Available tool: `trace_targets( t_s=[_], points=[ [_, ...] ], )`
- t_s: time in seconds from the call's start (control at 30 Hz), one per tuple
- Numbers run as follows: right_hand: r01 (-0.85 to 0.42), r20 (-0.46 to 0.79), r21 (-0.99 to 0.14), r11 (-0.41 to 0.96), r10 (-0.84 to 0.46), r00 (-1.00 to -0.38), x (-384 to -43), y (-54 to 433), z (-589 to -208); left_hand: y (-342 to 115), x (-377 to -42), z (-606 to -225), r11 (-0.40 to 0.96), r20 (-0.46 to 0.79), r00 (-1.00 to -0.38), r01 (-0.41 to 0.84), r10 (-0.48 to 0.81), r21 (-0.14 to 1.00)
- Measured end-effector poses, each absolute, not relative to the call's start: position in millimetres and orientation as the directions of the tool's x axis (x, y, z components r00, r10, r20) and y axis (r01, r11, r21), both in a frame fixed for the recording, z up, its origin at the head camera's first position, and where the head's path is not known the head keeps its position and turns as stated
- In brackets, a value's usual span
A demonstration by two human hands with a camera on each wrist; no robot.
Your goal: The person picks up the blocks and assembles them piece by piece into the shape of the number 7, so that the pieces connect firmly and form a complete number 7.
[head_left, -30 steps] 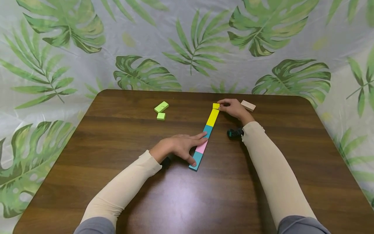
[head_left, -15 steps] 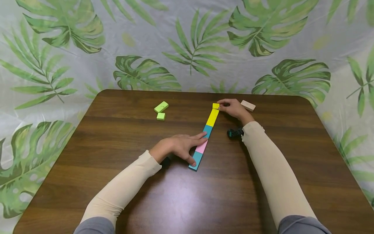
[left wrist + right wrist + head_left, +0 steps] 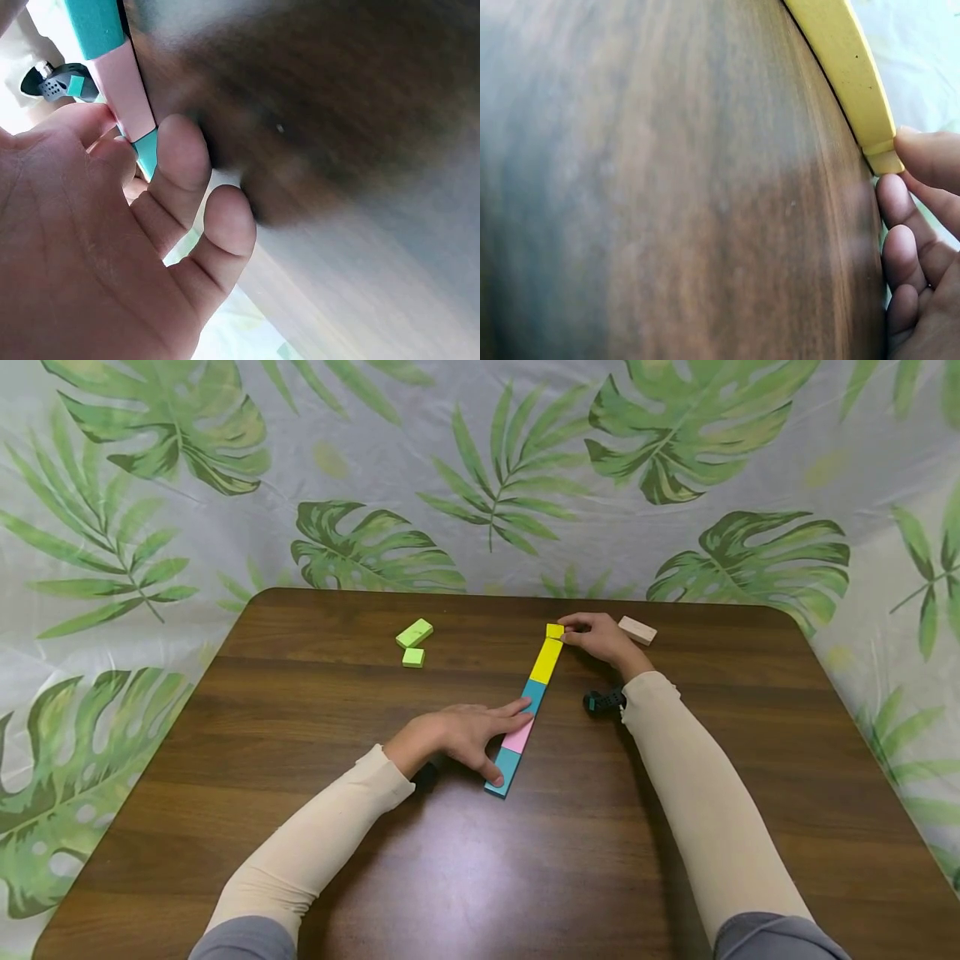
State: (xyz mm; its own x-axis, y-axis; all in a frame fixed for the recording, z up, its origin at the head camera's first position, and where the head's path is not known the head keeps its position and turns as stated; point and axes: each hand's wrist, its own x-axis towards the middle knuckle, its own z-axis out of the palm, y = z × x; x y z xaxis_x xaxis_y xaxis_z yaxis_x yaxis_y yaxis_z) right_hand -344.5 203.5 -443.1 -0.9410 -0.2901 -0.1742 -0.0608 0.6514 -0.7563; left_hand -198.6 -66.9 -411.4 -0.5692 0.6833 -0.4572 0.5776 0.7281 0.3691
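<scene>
A row of flat blocks lies end to end on the table, slanting away from me: a near teal block (image 3: 507,768), a pink block (image 3: 517,737), a farther teal block (image 3: 533,691), a long yellow block (image 3: 546,662) and a short yellow block (image 3: 555,632). My left hand (image 3: 468,733) is spread from the left side, thumb on the near teal block and two fingertips by the pink and farther teal blocks. At the far end, my right hand (image 3: 600,637) pinches the short yellow block between thumb and fingertips. The right wrist view shows the thumb (image 3: 930,156) against its edge.
Two lime green blocks, one longer (image 3: 415,634) and one short (image 3: 413,658), lie left of the row. Beyond my right hand is a pale wooden block (image 3: 637,631). The brown table (image 3: 300,693) ends before a leaf-printed cloth (image 3: 525,468).
</scene>
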Motion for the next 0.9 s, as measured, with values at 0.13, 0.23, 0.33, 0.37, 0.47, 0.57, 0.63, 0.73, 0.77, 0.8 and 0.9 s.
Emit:
trace_targets(
  t_s=[0.13, 0.23, 0.33, 0.37, 0.47, 0.57, 0.63, 0.73, 0.77, 0.8, 0.9],
  points=[
    [-0.054, -0.178, -0.758, 0.65, -0.286, -0.942, -345, 203, -444, -67, -199, -412, 0.731, -0.46, -0.571, 0.572, 0.68, 0.372],
    [-0.05, -0.18, -0.759, 0.649, -0.283, -0.942, -346, 204, -444, -67, -199, -412, 0.732, -0.461, -0.571, 0.571, 0.68, 0.372],
    [-0.05, -0.183, -0.758, 0.65, -0.286, -0.941, -347, 204, -445, -67, -199, -413, 0.733, -0.46, -0.573, 0.572, 0.678, 0.368],
    [-0.05, -0.183, -0.759, 0.65, -0.286, -0.941, -347, 204, -445, -67, -199, -413, 0.734, -0.46, -0.574, 0.571, 0.677, 0.367],
    [-0.048, -0.184, -0.76, 0.648, -0.285, -0.941, -347, 205, -445, -67, -199, -413, 0.735, -0.46, -0.575, 0.57, 0.677, 0.368],
    [-0.053, -0.173, -0.759, 0.649, -0.28, -0.944, -346, 206, -445, -66, -199, -413, 0.731, -0.458, -0.571, 0.57, 0.681, 0.376],
    [-0.064, -0.165, -0.752, 0.656, -0.282, -0.945, -345, 207, -444, -66, -199, -413, 0.728, -0.456, -0.569, 0.571, 0.684, 0.38],
    [-0.096, -0.146, -0.728, 0.679, -0.291, -0.945, -344, 209, -441, -67, -198, -412, 0.727, -0.456, -0.568, 0.571, 0.686, 0.381],
    [-0.108, -0.143, -0.718, 0.688, -0.297, -0.944, -343, 210, -439, -67, -198, -412, 0.727, -0.455, -0.568, 0.571, 0.685, 0.381],
    [-0.122, -0.135, -0.706, 0.698, -0.301, -0.944, -342, 211, -438, -67, -198, -412, 0.728, -0.455, -0.569, 0.571, 0.684, 0.38],
    [-0.169, -0.112, -0.66, 0.732, -0.319, -0.941, -340, 215, -431, -68, -198, -411, 0.729, -0.454, -0.572, 0.57, 0.683, 0.379]
  ],
)
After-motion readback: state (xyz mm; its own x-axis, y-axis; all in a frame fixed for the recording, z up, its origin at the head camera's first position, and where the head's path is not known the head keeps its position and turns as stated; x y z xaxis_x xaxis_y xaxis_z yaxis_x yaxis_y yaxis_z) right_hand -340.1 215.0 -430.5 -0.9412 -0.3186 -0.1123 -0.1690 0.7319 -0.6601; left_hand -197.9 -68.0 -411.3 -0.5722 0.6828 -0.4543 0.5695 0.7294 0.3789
